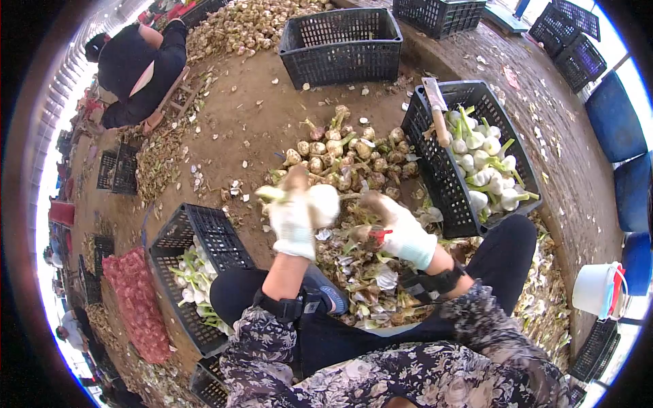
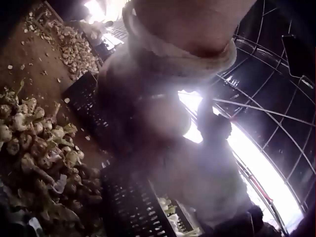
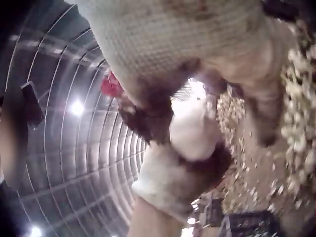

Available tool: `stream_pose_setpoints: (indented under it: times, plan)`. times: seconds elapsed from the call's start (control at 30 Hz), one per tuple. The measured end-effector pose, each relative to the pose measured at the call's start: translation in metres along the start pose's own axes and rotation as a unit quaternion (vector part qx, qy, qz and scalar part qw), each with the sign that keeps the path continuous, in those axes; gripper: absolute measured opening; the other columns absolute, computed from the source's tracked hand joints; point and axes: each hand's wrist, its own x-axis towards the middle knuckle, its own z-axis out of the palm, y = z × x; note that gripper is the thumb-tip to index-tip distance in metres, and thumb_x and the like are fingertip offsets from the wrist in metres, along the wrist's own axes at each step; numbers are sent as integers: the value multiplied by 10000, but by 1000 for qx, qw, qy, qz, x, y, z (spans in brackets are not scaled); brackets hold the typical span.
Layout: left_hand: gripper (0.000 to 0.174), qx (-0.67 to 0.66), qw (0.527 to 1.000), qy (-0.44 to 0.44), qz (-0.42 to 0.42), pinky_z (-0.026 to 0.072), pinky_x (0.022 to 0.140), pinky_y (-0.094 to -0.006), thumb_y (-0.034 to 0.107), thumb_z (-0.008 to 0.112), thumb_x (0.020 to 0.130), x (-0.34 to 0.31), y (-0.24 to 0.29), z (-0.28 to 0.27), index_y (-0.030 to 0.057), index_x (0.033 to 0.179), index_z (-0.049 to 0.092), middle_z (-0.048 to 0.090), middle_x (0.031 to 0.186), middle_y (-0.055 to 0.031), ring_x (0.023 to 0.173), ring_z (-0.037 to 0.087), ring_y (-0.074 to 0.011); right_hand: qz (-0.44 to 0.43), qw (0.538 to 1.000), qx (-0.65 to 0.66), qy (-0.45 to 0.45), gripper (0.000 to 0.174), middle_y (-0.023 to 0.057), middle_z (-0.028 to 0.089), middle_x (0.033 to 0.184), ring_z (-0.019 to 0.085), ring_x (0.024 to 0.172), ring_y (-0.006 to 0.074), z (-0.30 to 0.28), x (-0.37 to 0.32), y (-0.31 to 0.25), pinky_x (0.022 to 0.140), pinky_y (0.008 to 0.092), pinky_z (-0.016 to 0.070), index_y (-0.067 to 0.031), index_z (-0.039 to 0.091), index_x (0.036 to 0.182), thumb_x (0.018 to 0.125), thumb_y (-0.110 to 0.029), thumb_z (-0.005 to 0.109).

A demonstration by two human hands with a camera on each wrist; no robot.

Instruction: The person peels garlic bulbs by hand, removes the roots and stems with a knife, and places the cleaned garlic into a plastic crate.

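Garlic bulb (image 1: 323, 205): white, blurred, in your left grip (image 1: 292, 223), gloved fingers curled round it. Right grip (image 1: 406, 234) looks part open, thumb off the fingers, nothing seen in it. I'd cradle the bulb, rub loose skin lightly, spare the cloves. Brown garlic pile (image 1: 326, 160) just beyond; knife (image 1: 441, 129) on the right crate's (image 1: 435, 180) rim, mind the blade.

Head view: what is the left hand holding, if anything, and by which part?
The left hand holds a white garlic bulb, apparently by its stem end; green stem pokes out opposite the bulb.
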Motion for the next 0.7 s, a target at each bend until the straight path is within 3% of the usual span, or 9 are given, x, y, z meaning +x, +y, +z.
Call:
stream_pose_setpoints:
  times: [0.07, 0.13, 0.17, 0.27, 0.33, 0.43, 0.47, 0.63, 0.7]
  plan:
    - [367, 91, 992, -86, 26, 505, 797, -340, 185, 512, 868, 2, -21, 5, 42, 1201, 453, 491, 1200, -103, 996, 547, -203, 82, 919, 376, -81, 520, 64, 576, 1053, 524, 986, 136, 6, 4, 11, 788, 283, 453, -12, 416, 1228, 790, -173, 645]
    - [362, 262, 942, -161, 136, 456, 826, -271, 111, 556, 841, 3, -26, 10, 71, 1192, 484, 515, 1158, -64, 1032, 503, -162, 22, 909, 415, -13, 619, 99, 526, 1139, 510, 1048, 175, -1, 16, 40, 895, 304, 425, -47, 361, 1271, 772, -250, 666]
    - [316, 143, 980, -107, 93, 458, 798, -273, 124, 585, 825, -9, -3, 12, 80, 1130, 514, 537, 1074, -48, 944, 518, -154, 30, 832, 554, -18, 665, 112, 505, 1172, 496, 1076, 193, -19, 16, 46, 926, 319, 415, -56, 351, 1277, 755, -300, 684]
    - [250, -20, 980, 21, 196, 446, 646, -297, 158, 608, 802, 4, 33, -5, 59, 1023, 545, 563, 867, -30, 735, 538, -142, -127, 826, 548, 43, 791, 130, 433, 1261, 417, 1164, 262, -66, 22, 35, 982, 387, 372, -65, 362, 1268, 672, -456, 704]
    - [237, -109, 985, 101, 86, 433, 599, -296, 136, 592, 807, -2, 49, -11, 44, 1019, 541, 559, 844, -32, 697, 534, -144, -98, 817, 567, -45, 788, 149, 401, 1284, 405, 1180, 285, -57, 36, 48, 984, 405, 366, -41, 357, 1264, 685, -454, 695]
    - [305, -124, 983, 103, 91, 411, 564, -287, 122, 595, 789, 7, 43, -13, -7, 1056, 523, 555, 861, -57, 693, 536, -151, 167, 964, 188, 87, 405, 120, 596, 1061, 579, 948, 213, -12, 93, 126, 848, 327, 439, -47, 500, 1182, 797, -138, 584]
    - [320, -127, 982, 120, 76, 415, 569, -287, 115, 595, 787, 10, 37, -16, -15, 1069, 517, 553, 874, -65, 697, 539, -152, 82, 987, -79, 116, 344, 84, 624, 990, 590, 885, 207, 12, 113, 119, 750, 283, 460, -15, 495, 1159, 826, -84, 546]
    - [352, -134, 985, 106, 36, 441, 584, -299, 84, 588, 785, 18, 30, -32, -68, 1091, 505, 563, 874, -97, 675, 548, -167, 165, 931, -324, 45, 364, 195, 583, 1050, 554, 968, 326, 71, 178, 149, 808, 353, 438, -29, 536, 1126, 764, -47, 506]
    - [368, -141, 985, 96, 36, 443, 584, -299, 85, 590, 784, 22, 30, -32, -73, 1103, 499, 569, 866, -101, 673, 549, -167, 170, 971, -85, 147, 278, 149, 626, 938, 587, 825, 224, 61, 193, 204, 713, 297, 442, -15, 602, 1014, 762, -10, 485]
